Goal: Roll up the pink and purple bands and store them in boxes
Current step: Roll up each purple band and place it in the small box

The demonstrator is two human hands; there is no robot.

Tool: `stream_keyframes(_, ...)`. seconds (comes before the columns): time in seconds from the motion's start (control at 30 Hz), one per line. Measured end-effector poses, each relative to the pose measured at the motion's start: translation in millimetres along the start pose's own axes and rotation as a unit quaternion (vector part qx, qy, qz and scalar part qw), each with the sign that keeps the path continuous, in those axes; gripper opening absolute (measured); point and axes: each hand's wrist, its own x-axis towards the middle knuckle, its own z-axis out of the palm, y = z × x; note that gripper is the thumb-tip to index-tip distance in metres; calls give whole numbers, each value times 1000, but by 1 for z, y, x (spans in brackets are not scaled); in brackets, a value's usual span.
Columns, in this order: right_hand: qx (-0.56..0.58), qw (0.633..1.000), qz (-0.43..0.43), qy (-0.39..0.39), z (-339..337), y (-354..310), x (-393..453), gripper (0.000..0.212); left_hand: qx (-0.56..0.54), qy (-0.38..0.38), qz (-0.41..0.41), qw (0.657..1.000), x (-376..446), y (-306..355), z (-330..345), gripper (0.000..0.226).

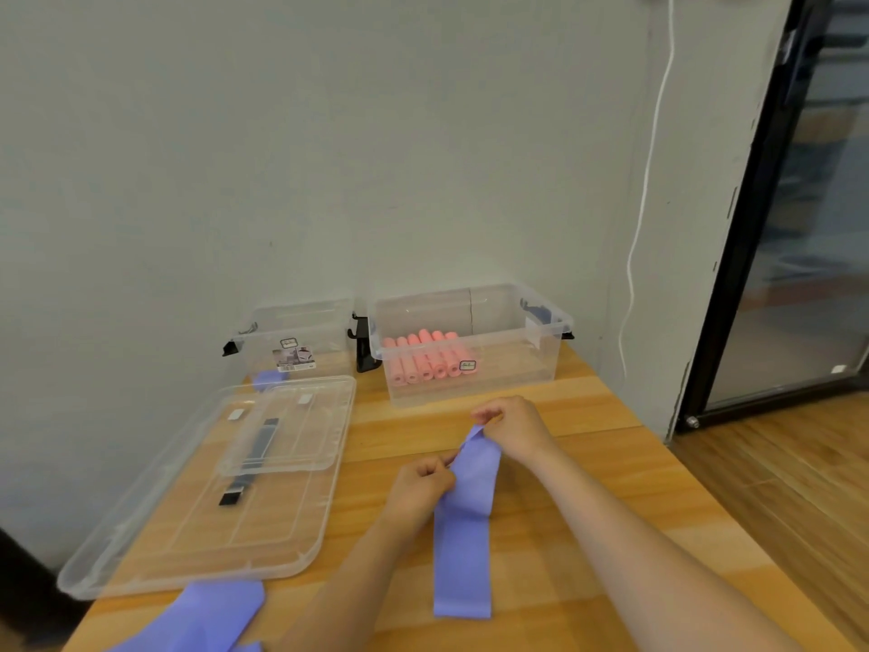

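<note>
Both bare forearms reach forward from the bottom edge of the view, converging toward the middle. The left hand [422, 484] sits nearer the body, its back turned up and its fingers [435, 469] curled inward, pinching the left edge of a purple band [465, 520] between thumb and fingertips. The right hand [510, 425] is extended farther ahead and slightly higher, wrist bent a little, knuckles up, its fingers bunched around the band's far end. The two hands are close together but not touching. The right forearm runs diagonally from the lower right corner; the left forearm rises more steeply from the bottom centre.
</note>
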Motion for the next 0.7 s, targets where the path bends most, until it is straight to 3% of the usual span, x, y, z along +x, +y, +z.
stream_keyframes(0.13, 111, 992, 66, 9, -4, 3, -6, 17, 0, 13, 1, 1000, -7, 1, 2, 35)
stream_keyframes(0.27, 168, 984, 60, 26, -4, 0, -15, 18, -68, 107, -1, 992, -1, 15, 5, 3)
stream_keyframes(0.37, 179, 982, 42, 32, -3, -4, -21, 15, -4, 117, 30, 993, 7, 25, 7, 14)
stream_keyframes(0.43, 190, 981, 39, 29, -6, -6, -23, 17, 60, 110, 56, 990, 9, 33, 9, 9)
stream_keyframes(0.57, 203, 975, 71, -49, -16, -6, -24, 20, 65, 79, 60, 993, 20, 44, 4, 28)
stream_keyframes(0.7, 349, 924, 107, -110, -19, -10, -25, 18, 24, 91, 27, 995, 26, 53, 3, 20)
